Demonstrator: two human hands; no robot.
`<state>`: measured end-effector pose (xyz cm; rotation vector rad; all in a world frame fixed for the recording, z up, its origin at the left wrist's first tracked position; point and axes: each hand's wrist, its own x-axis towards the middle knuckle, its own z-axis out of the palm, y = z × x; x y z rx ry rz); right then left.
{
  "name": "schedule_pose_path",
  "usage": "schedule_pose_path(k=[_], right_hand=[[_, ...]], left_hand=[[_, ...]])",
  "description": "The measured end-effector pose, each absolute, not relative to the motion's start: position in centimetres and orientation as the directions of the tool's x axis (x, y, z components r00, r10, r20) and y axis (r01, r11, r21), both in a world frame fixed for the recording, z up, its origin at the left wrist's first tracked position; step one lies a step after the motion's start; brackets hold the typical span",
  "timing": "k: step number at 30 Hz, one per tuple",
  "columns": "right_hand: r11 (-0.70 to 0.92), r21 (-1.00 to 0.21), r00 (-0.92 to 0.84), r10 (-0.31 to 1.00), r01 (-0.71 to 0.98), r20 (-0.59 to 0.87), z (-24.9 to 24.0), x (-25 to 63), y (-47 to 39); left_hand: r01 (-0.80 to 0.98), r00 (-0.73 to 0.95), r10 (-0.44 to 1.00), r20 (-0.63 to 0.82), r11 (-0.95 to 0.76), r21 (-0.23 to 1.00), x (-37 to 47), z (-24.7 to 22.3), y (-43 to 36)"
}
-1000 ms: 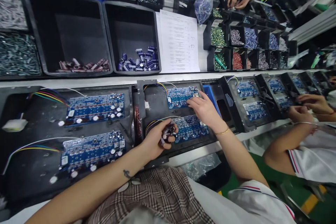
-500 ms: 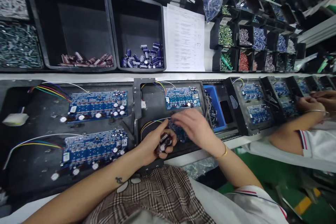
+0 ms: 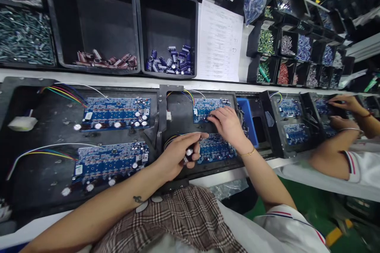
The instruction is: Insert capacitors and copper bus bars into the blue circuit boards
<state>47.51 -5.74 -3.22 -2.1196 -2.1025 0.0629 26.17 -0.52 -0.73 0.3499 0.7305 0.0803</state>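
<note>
My left hand (image 3: 181, 153) is curled around a few dark capacitors (image 3: 189, 152) with pale round ends, beside the left edge of the lower blue circuit board (image 3: 216, 148). My right hand (image 3: 227, 124) rests over the lower edge of the upper circuit board (image 3: 203, 106), its fingers pinched together. Whatever lies between those fingertips is too small to make out. Coloured wires run from the upper board's left corner. In the tray at left lie two more boards, the upper one (image 3: 118, 106) and the lower one (image 3: 109, 162), with large capacitors along their lower edges.
Black bins hold brown capacitors (image 3: 113, 62) and purple capacitors (image 3: 175, 61). Printed sheets (image 3: 219, 43) lie beside them. A blue container (image 3: 249, 120) stands right of the boards. Another person's hands (image 3: 346, 104) work over boards at far right. Small parts bins (image 3: 283, 73) stand behind.
My right hand has moved from near my left hand up and right to the upper board, uncovering more of the lower board. The view has shifted slightly.
</note>
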Motion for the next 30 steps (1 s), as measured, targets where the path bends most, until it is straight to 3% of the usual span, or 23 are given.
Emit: schedule_pose_path(k=[10, 13, 17, 25, 30], right_hand=[[0.152, -0.097, -0.138, 0.982, 0.984, 0.132, -3.1, 47.3, -5.7], [0.139, -0.213, -0.094, 0.974, 0.967, 0.207, -1.4, 46.0, -6.3], [0.238, -0.401, -0.18, 0.967, 0.884, 0.177, 1.1, 43.5, -6.9], [0.067, -0.29, -0.041, 0.995, 0.955, 0.093, -2.8, 44.4, -4.6], [0.083, -0.243, -0.068, 0.995, 0.966, 0.068, -2.6, 44.2, -4.4]], left_hand=[[0.012, 0.755, 0.236, -0.612, 0.928, 0.372, 26.2, -0.4, -0.3], [0.023, 0.759, 0.207, -0.617, 0.939, 0.343, 26.1, -0.4, -0.4], [0.025, 0.726, 0.172, -0.666, 0.961, 0.276, 26.2, -0.4, -0.6], [0.008, 0.635, 0.107, -0.765, 0.989, 0.145, 26.2, -0.5, -1.0], [-0.005, 0.647, 0.168, -0.744, 0.976, 0.216, 26.1, -1.0, -1.3]])
